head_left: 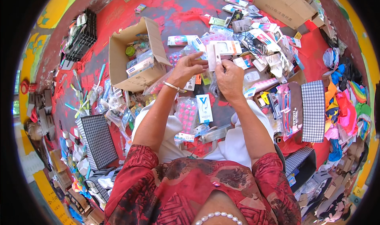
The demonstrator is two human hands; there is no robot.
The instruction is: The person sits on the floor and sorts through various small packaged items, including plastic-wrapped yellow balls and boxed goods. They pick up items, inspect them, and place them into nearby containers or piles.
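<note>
At the centre of the view, a slim white packet gripped in the right hand.
Right thumb and fingers pinch its lower end; the left hand, fingers loosely spread, lies just left, contact uncertain. Nearer the body: a white box beside a clear pack of pink rounds. Farther left: an open cardboard carton.

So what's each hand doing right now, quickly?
Left hand: open, fingers apart, seemingly holding nothing.
Right hand: closed, thumb and fingers pinching a slim white package.
</note>
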